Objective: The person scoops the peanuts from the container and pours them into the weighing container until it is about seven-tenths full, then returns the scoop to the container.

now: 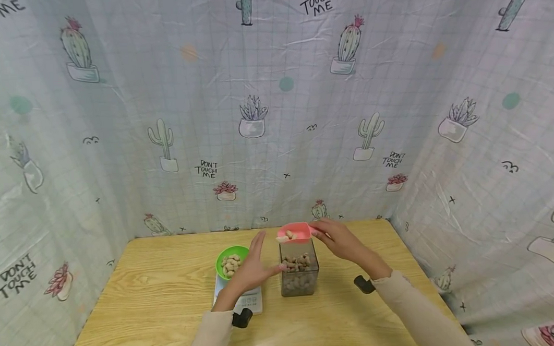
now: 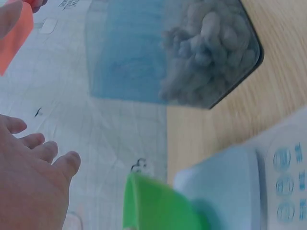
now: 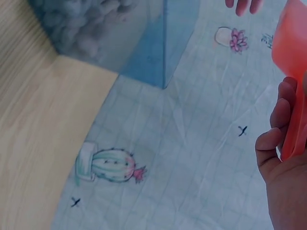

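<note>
My right hand (image 1: 339,238) grips the handle of a pink scoop (image 1: 301,231) with a few peanuts (image 1: 289,235) in it. The scoop is held above a clear, grey-tinted container (image 1: 300,289) partly filled with peanuts. In the right wrist view the fingers (image 3: 280,112) curl round the scoop's handle. My left hand (image 1: 253,271) is raised between the container and a green bowl (image 1: 219,255), its fingers extended and holding nothing. The bowl contains peanuts and sits on a white kitchen scale (image 1: 253,301). In the left wrist view the hand (image 2: 36,172) hovers near the bowl.
The wooden table (image 1: 161,294) carries the scale on the left and the container near the middle. A curtain (image 1: 276,157) printed with cacti hangs behind the table and along both sides. Black wrist cameras (image 1: 242,318) are strapped to both wrists.
</note>
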A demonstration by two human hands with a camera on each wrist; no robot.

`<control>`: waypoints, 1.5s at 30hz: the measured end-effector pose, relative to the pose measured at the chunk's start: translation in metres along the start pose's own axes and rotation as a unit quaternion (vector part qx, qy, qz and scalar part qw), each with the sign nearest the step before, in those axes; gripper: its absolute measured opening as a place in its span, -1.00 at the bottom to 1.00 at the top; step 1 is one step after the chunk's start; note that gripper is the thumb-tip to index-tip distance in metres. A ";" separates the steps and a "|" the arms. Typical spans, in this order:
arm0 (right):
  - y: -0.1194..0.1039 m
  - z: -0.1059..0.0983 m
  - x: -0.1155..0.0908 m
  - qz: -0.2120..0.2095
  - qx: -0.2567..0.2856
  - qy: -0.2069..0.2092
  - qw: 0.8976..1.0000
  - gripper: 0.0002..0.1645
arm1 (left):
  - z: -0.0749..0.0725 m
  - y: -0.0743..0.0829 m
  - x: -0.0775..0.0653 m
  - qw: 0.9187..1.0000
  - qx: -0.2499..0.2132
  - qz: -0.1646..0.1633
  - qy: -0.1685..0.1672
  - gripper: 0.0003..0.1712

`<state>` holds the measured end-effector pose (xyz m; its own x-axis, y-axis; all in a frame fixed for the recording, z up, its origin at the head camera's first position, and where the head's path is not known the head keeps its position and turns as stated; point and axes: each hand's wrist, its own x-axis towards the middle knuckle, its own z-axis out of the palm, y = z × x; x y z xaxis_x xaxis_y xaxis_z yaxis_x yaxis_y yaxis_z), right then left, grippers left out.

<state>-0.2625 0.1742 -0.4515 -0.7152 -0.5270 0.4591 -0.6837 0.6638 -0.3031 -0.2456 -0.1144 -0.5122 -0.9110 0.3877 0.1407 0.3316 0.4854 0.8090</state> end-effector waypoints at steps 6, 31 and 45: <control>-0.008 0.010 0.014 -0.010 0.010 0.006 1.000 -0.71 | -0.018 -0.010 -0.013 1.000 0.000 -0.001 0.024 0.19; -0.037 0.062 0.056 0.013 -0.006 -0.065 0.998 -0.64 | -0.062 -0.079 -0.044 0.996 0.033 -0.048 0.066 0.27; -0.041 0.086 0.072 0.026 -0.055 -0.174 0.983 -0.65 | -0.055 -0.101 -0.041 0.994 0.043 -0.091 0.038 0.34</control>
<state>-0.2979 0.0633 -0.4780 -0.7686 -0.6270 0.1265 -0.6382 0.7384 -0.2177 -0.2549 -0.2228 -0.5681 -0.9728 0.2279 0.0425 0.1764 0.6088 0.7734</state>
